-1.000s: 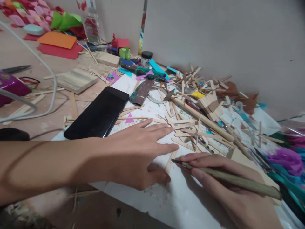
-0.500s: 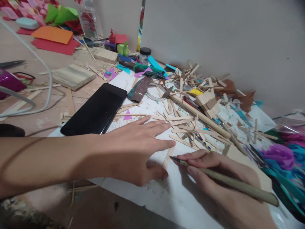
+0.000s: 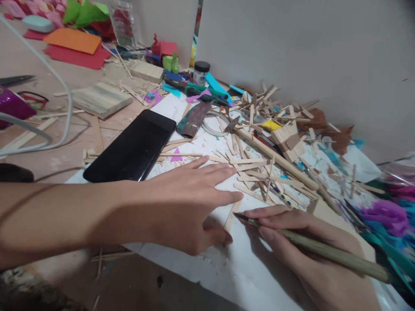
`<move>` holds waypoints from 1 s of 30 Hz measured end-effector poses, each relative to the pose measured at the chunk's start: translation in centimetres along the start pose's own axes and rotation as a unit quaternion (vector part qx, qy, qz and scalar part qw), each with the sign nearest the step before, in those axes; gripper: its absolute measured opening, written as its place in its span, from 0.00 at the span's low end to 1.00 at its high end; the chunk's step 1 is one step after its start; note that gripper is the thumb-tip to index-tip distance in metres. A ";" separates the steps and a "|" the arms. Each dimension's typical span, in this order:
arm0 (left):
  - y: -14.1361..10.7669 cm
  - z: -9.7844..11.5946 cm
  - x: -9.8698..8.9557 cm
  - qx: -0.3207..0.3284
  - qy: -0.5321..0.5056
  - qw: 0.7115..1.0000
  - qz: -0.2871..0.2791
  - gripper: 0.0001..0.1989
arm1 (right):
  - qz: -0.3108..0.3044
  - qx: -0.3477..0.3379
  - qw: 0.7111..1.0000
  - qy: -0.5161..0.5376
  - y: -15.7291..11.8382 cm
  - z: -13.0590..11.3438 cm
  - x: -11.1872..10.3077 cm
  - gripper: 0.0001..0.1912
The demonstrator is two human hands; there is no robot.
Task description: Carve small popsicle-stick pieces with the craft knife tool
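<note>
A flat wooden stick (image 3: 232, 217) lies on the white sheet (image 3: 256, 276). My left hand (image 3: 194, 203) is spread over the sheet, its index fingertip at the stick's upper end and its thumb at the lower end. In my right hand (image 3: 292, 237) is a carving knife (image 3: 327, 249) with a long wooden handle, pinched near the blade. The blade's tip meets the stick between my left thumb and index finger, or is just above it; which one I cannot tell.
A black phone (image 3: 131, 147) lies behind my left forearm. Loose sticks (image 3: 256, 179), a wooden rod (image 3: 275, 157) and a tape ring (image 3: 215, 124) lie beyond my hands. Scissors (image 3: 385, 255) are at the right, a wooden board (image 3: 102, 99) at the left.
The whole view has shifted slightly, so most things appear a little further right. Both hands keep nearly the same pose, with the knife tip still at the stick.
</note>
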State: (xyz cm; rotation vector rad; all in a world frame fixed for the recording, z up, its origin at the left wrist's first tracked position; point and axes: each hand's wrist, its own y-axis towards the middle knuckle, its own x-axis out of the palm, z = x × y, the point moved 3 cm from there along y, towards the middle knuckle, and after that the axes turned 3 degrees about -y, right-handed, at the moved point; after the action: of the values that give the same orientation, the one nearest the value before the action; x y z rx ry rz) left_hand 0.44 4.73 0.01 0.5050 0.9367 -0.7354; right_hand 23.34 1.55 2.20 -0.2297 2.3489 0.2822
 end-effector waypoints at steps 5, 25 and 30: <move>0.0 0.0 0.0 0.001 -0.001 1.000 -0.004 0.35 | 0.005 0.002 1.000 0.019 -0.2 -0.3 -0.1 0.07; 0.0 0.1 0.0 0.011 0.000 1.000 0.010 0.34 | -0.002 -0.001 1.000 -0.017 0.3 -0.3 -0.2 0.05; 0.0 0.1 -0.1 0.009 0.002 1.000 0.008 0.34 | -0.001 -0.001 1.000 -0.004 -0.1 -0.3 -0.3 0.06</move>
State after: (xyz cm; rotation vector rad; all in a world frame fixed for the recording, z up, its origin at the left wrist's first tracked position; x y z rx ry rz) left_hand 0.43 4.66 0.15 0.5297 0.9287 -0.7289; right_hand 23.36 1.43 2.62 -0.2302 2.3400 0.2844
